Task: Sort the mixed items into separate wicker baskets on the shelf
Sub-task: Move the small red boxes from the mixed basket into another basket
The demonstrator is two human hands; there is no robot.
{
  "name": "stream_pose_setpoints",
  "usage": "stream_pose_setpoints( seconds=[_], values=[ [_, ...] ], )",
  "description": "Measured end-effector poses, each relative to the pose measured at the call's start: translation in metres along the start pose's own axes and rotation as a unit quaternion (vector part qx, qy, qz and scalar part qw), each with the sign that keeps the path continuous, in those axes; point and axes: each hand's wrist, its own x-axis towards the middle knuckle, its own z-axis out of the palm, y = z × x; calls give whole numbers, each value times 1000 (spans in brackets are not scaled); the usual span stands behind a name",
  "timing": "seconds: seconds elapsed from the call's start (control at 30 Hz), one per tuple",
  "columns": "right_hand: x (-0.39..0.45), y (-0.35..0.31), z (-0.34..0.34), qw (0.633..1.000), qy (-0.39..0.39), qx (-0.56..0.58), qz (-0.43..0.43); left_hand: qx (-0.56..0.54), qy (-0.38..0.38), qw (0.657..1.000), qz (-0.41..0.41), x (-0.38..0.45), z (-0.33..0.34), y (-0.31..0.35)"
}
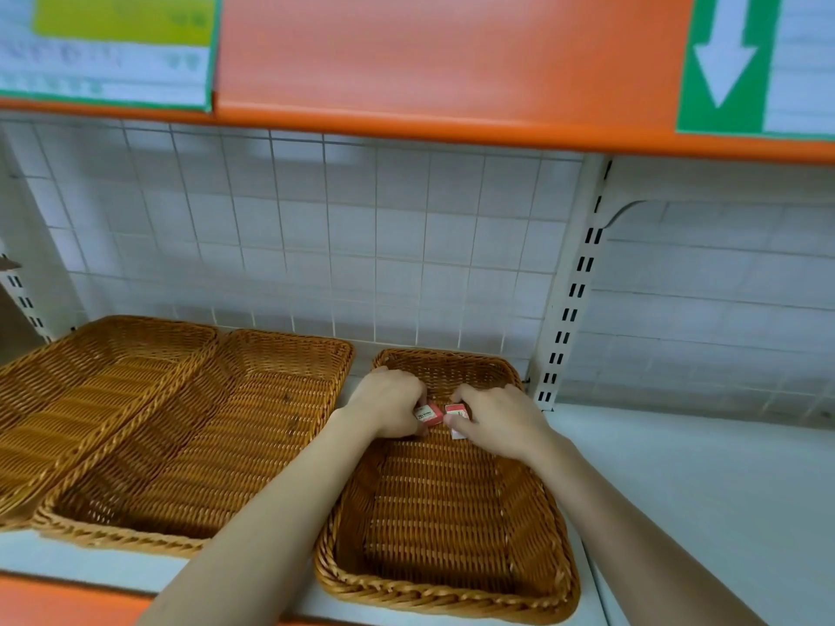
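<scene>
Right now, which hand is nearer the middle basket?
Left. The left hand holds a red box in the right basket, close beside the middle basket. The right hand lies further right.

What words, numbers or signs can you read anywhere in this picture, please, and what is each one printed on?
"20": seemingly on the white label of the small red box gripped by the left hand; finer print unreadable.
Small red box gripped by the right hand: white label, unreadable.
White down arrow, no words: green sign, upper right.
Green-and-white poster, upper left: text too blurred.
</scene>
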Motion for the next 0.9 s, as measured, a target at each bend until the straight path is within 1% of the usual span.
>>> stream_pose_setpoints(
  seconds=[0.07, 0.13, 0.23, 0.33, 0.47, 0.57, 0.63, 0.77, 0.9],
  values=[
    [-1, 2, 0, 1000, 12, 24, -14, -1, 0, 1000, -1, -1, 1, 0],
    [-1, 4, 2, 999, 5, 25, -30, -5, 1, 1000, 0, -1, 0, 0],
    [-1, 4, 3, 999, 6, 0, -35, -6, 7, 1000, 4, -1, -1, 1],
    [2, 2, 0, 998, -6, -47, -34, -5, -3, 1000, 4, 0, -4, 2],
    [13, 2, -7, 998, -40, -53, -4, -31, -9, 999, -16, 7, -10, 2],
    [21, 4, -9, 998, -29, -42, 30, -45, 5, 998, -35, 15, -15, 1],
    [27, 2, -8, 998, -22, -47, 46, -47, 0, 998, -41, 19, -16, 1],
    [33, -1, -2, 998, -23, -32, 57, -51, -16, 998, -40, 23, -10, 2],
    [31, 1, 1, 998, -20, -5, 55, -52, -13, 998, -34, 22, -8, 0]
  ],
)
